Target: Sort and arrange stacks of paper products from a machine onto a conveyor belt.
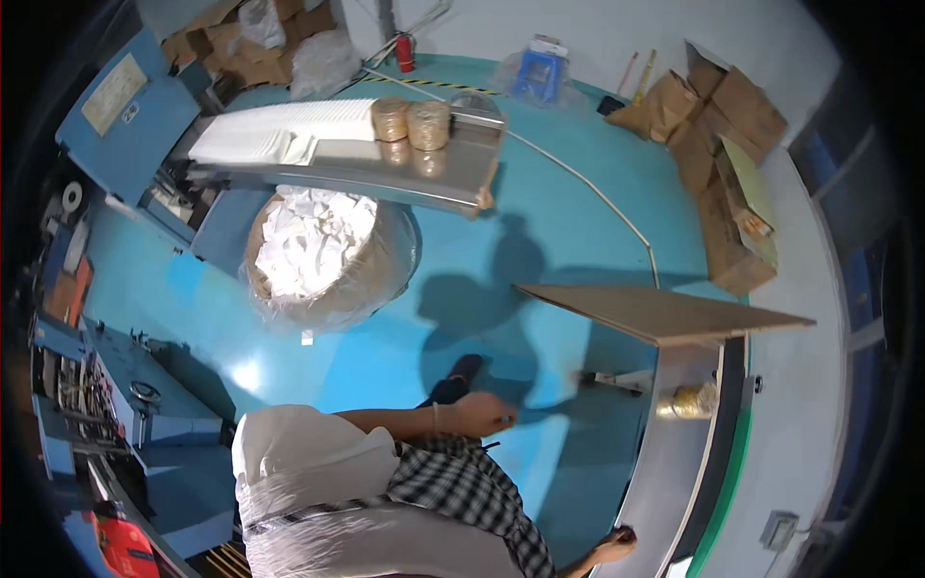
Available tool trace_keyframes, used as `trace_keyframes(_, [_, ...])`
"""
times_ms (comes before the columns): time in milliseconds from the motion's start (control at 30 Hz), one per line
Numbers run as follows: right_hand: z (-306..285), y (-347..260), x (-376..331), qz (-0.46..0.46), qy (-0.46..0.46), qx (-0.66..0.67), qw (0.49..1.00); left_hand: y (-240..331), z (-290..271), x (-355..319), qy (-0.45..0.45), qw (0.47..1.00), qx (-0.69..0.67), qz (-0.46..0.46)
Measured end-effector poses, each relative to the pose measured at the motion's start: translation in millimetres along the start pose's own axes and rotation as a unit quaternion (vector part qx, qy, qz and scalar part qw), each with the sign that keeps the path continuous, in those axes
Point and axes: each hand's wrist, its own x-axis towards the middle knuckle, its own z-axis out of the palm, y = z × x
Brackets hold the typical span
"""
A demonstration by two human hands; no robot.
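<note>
My left hand [482, 414], with a band at its wrist, hangs over the blue floor in front of my plaid apron [453, 477]. Motion blurs its fingers, which look loosely curled, and nothing shows clearly in them. At the lower right, my right hand [613, 546] is closed by the near edge of a metal-topped table [665, 482]. Something small and dark shows at its fingertips; I cannot make out what. Farther up that table lies a shiny tan roll [694, 401]. A large cardboard sheet or flap [655, 313] juts out over the table's far end.
A metal bench [356, 169] holds a long row of white sheets [289, 125] and two tan rolls [429, 125]. Below it stands a plastic-lined bin [390, 265] of white scraps. Blue machinery [183, 462] lines the left; cardboard boxes [723, 222] stand by the right wall.
</note>
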Motion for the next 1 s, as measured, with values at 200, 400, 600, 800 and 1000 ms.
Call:
trace_keyframes(200, [38,-156,-11,-0.168,0.160,-0.137,0.963,-105,-143,-46,0.447,0.890,0.090,0.025])
trace_keyframes(400, [95,-467,-58,-0.204,-0.105,0.274,0.934,-201,-384,-103,0.569,0.720,0.321,-0.233])
trace_keyframes(600, [81,-786,-112,-0.458,-0.321,0.367,0.744,-343,-490,-166,0.434,0.636,0.409,-0.490])
trace_keyframes(800, [142,-932,-109,-0.578,-0.305,0.336,0.678,-336,-517,-178,0.375,0.721,0.449,-0.371])
trace_keyframes(1000, [217,-1000,-86,-0.626,-0.262,0.160,0.717,-326,-528,-225,0.477,0.716,0.343,-0.377])
